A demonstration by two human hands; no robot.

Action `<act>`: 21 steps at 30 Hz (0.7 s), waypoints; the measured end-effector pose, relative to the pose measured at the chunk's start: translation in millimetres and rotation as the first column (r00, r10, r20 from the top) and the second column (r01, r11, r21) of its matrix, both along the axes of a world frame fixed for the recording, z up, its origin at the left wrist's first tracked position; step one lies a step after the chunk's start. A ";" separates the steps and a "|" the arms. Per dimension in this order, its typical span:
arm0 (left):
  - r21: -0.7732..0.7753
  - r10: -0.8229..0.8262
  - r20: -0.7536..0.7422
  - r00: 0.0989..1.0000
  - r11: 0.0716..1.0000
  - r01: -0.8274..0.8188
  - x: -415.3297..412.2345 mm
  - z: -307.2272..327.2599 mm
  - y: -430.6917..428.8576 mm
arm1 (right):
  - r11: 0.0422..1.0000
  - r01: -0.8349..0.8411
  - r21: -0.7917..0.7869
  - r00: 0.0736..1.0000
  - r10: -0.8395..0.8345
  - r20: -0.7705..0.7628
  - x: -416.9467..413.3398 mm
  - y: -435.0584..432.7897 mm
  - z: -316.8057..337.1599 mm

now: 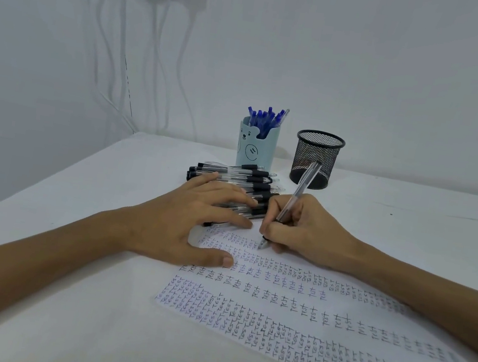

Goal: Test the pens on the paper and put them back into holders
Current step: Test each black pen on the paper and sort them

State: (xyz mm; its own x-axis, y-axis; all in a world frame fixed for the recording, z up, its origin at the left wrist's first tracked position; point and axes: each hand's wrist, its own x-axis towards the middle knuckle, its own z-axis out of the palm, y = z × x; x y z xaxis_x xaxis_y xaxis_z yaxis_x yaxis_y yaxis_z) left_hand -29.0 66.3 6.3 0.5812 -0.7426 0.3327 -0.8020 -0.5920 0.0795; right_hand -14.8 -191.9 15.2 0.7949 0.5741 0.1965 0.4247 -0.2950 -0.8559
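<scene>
- White paper (304, 322), one sheet, lies on the pale table (58, 324) across the lower right of the frame. It is covered in rows of the handwritten word "TEST" in dark and bluish ink.
- I see the left hand (176, 221) at centre left, fingers straight and spread, gripping nothing. Its thumb lies on the sheet's upper left corner and its fingers rest on top of the pen pile.
- I see the right hand (307, 233) just right of it, curled round one clear-barrelled pen (299, 192) in a writing grip. The pen's tip touches the paper near the sheet's top edge, and the barrel tilts up and to the right.
- The two hands sit close together, the left fingertips near the right knuckles.
- Just behind the hands, left of centre, black-capped pens (241, 176) lie in one stack on the table, roughly parallel. I cannot count them exactly, since the left hand covers part of the stack.
- Farther back stand two holders, both upright and a little apart.
- The light blue bear holder (255, 152) is just behind the stack and holds a cluster of blue-capped pens (266, 118), too bunched for me to count.
- The black mesh holder (316, 155) is to its right, and the held pen's top end overlaps it in my view.
- White cables (119, 41) hang down the wall in the upper left of the frame.
</scene>
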 end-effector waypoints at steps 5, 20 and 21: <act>-0.003 0.002 -0.004 1.000 1.000 -0.002 -0.5 0.7 0.0 | 1.000 -0.007 -0.014 1.000 0.007 0.011 -1.8 -0.3 1.0; 0.003 0.005 -0.002 1.000 1.000 -0.005 -1.7 0.7 -0.1 | 1.000 0.016 -0.002 1.000 -0.016 -0.022 -1.6 1.4 2.5; 0.003 0.007 0.000 1.000 1.000 -0.007 -1.6 0.6 0.1 | 1.000 0.016 -0.003 1.000 -0.017 -0.019 -1.8 1.7 2.6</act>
State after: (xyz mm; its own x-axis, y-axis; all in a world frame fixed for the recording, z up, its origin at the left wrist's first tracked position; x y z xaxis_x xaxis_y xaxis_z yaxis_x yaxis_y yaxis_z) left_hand -30.6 66.4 6.9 0.5862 -0.7397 0.3305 -0.7981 -0.5975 0.0780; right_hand -16.7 -190.2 17.8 0.8078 0.5614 0.1798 0.4034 -0.3040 -0.8631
